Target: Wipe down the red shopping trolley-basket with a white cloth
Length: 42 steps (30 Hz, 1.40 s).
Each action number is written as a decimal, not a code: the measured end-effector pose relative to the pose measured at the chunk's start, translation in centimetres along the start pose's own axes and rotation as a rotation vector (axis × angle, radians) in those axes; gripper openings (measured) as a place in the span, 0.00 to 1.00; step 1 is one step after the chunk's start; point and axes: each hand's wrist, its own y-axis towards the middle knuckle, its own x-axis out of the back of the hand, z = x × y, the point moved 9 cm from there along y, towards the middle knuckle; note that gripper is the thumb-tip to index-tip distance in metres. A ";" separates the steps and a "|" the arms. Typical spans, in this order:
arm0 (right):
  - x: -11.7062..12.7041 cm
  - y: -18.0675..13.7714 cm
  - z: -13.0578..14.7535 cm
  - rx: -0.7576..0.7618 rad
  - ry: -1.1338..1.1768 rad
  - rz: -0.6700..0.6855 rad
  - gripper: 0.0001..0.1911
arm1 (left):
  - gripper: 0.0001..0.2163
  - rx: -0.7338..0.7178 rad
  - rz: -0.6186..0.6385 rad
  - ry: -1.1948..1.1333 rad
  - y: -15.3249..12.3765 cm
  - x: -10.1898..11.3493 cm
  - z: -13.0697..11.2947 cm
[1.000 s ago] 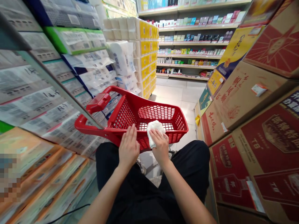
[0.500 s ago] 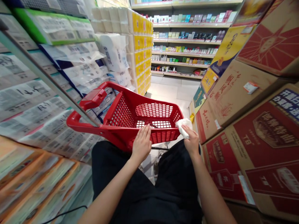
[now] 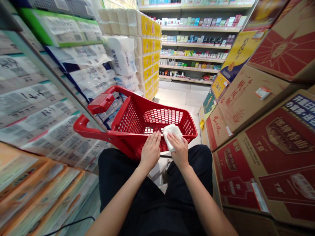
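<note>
A red plastic shopping basket [image 3: 137, 114] with a long handle stands in the aisle in front of my knees. My left hand [image 3: 150, 150] lies flat on its near rim, fingers stretched out. My right hand [image 3: 179, 149] presses a crumpled white cloth [image 3: 171, 132] against the same rim, just right of the left hand. The basket looks empty inside.
Shelves of wrapped tissue packs [image 3: 81, 65] line the left side. Stacked red and brown cartons [image 3: 265, 131] crowd the right. White and yellow packs [image 3: 147, 49] are piled beyond the basket. A tiled floor [image 3: 182, 96] leads to product shelves [image 3: 197, 42] at the back.
My right hand slid the cloth to the basket's right corner, then back left along the rim beside my left hand. The left hand stayed on the rim.
</note>
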 end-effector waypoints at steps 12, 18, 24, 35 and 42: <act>3.7 -1.8 -9.1 -0.303 -0.171 -0.126 0.34 | 0.30 0.026 0.007 -0.062 0.2 0.0 0.1; -0.6 0.2 1.3 -0.109 -0.077 -0.037 0.38 | 0.29 0.013 0.001 -0.052 0.0 -0.1 0.4; 0.1 -0.6 0.5 -0.024 -0.058 0.002 0.38 | 0.30 0.000 0.011 -0.050 0.1 -0.1 0.3; 4.1 -2.3 -10.2 -0.280 -0.208 -0.102 0.34 | 0.31 0.010 0.005 -0.057 0.1 -0.1 0.1; -1.2 0.5 2.3 -0.081 -0.053 -0.026 0.36 | 0.30 0.022 0.000 -0.066 0.0 -0.1 0.0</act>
